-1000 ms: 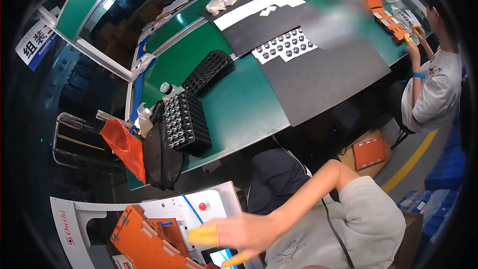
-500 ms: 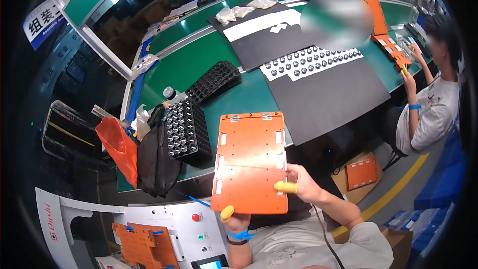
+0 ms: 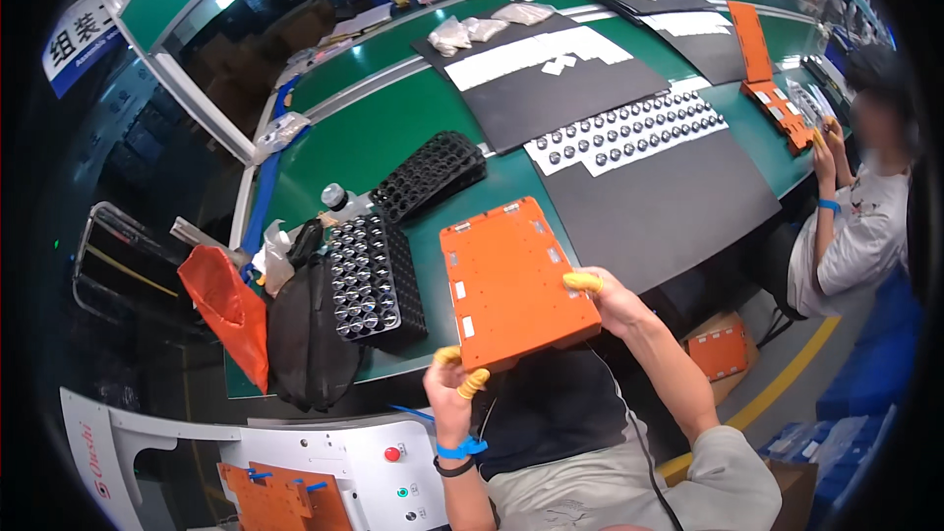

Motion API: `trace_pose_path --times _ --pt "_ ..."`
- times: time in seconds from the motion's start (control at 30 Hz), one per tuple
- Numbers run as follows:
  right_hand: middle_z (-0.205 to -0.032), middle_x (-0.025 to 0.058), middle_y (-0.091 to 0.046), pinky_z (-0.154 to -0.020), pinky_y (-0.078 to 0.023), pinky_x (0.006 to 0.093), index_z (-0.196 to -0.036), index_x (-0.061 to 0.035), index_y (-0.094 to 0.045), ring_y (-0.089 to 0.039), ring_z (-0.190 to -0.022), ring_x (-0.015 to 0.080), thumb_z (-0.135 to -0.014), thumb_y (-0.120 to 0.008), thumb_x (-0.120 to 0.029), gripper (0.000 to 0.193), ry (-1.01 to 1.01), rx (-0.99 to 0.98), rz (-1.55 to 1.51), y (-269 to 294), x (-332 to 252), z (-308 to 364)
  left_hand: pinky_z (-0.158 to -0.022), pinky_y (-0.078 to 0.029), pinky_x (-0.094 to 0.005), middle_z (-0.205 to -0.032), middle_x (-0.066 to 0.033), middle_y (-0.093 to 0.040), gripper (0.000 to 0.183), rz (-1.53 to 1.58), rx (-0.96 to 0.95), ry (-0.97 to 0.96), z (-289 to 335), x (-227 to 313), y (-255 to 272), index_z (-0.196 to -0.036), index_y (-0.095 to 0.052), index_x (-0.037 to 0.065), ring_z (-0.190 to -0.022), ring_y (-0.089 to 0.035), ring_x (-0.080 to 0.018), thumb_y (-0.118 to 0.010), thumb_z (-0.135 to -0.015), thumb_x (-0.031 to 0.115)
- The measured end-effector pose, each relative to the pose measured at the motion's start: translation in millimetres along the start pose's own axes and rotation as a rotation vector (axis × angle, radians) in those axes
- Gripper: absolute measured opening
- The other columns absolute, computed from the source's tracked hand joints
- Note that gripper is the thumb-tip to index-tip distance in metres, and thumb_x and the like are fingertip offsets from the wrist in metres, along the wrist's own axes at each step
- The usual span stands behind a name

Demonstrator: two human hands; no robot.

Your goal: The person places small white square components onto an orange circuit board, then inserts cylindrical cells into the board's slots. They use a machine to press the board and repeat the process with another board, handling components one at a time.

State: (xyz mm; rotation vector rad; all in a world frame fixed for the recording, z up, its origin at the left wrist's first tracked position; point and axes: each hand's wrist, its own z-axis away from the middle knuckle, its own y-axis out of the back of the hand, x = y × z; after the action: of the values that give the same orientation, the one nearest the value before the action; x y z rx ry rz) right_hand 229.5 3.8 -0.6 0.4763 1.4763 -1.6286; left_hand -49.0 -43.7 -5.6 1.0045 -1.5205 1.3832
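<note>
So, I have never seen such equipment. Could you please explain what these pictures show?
There is no robot: these are a person's own hands, with yellow finger covers. Every picture comes from the left of two fisheye cameras worn on the person's head. The right hand holds an orange rectangular fixture by its right side; the left hand is at its near-left corner, though contact is unclear. On the green workbench are a black tray holding shiny round parts, a second black tray, and a dark mat with white sheets of round dark parts. On the right, a co-worker's hands are at another orange fixture.
</note>
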Motion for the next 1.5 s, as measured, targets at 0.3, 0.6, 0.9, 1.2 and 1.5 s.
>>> trace_pose_path --times 0.3,0.6,0.9,1.2,1.5 --pt "-0.147 0.0226 -0.044 -0.107 -0.043 0.0369 -0.157 -0.0006 -0.012 -0.051 -0.131 0.0251 -0.093 -0.071 -0.018 0.089 0.26 0.183 0.261 -18.7 6.6 17.0 -0.063 -0.04 -0.0224 -0.083 -0.001 -0.063 0.038 -0.551 0.062 -0.094 -40.1 -12.5 9.9 -0.107 -0.071 0.0 -0.068 -0.05 -0.008 -0.087 -0.073 0.01" --pt "-0.16 0.0227 -0.023 -0.119 -0.011 0.0615 -0.153 -0.001 -0.027 -0.018 -0.15 0.0406 -0.077 -0.082 -0.033 0.099 0.427 -0.206 1.793 -48.2 -16.2 13.3 -0.091 -0.044 -0.0401 -0.103 -0.0072 -0.067 0.043 -1.037 -0.051 -0.374 -46.0 -11.6 8.0 -0.098 -0.073 0.004 -0.1 -0.056 -0.0284 -0.089 -0.064 0.025" --pt "-0.129 0.0254 -0.059 -0.101 -0.047 0.0446 -0.123 0.0023 -0.06 -0.059 -0.118 0.0418 -0.08 -0.065 -0.022 0.05 0.9 -0.177 2.416 -53.3 -14.3 -7.0 -0.088 -0.045 -0.0414 -0.102 -0.0084 -0.065 0.044 -1.077 -0.009 -0.384 -44.4 -18.2 3.6 -0.096 -0.073 0.003 -0.098 -0.056 -0.0302 -0.089 -0.062 0.028" --pt "-0.089 0.0057 -0.07 -0.063 -0.051 0.0254 -0.12 -0.0067 -0.063 -0.063 -0.069 0.0131 -0.093 -0.071 -0.028 0.035 0.94 0.191 1.035 -79.6 -175.4 -117.9 -0.089 -0.045 -0.0427 -0.106 -0.0104 -0.065 0.048 -1.104 -0.046 -0.387 -45.8 -14.4 7.6 -0.097 -0.071 0.002 -0.1 -0.056 -0.0316 -0.088 -0.066 0.035" --pt "-0.105 0.0064 -0.069 -0.083 -0.051 0.0331 -0.121 -0.0001 -0.062 -0.066 -0.095 0.0138 -0.103 -0.053 -0.029 0.035 0.405 0.215 0.64 -3.1 -128.0 -225.6 -0.088 -0.043 -0.0437 -0.107 -0.0092 -0.061 0.057 -1.196 -0.023 -0.426 -44.4 -23.6 5.5 -0.099 -0.071 0.003 -0.101 -0.053 -0.0303 -0.085 -0.066 0.047"
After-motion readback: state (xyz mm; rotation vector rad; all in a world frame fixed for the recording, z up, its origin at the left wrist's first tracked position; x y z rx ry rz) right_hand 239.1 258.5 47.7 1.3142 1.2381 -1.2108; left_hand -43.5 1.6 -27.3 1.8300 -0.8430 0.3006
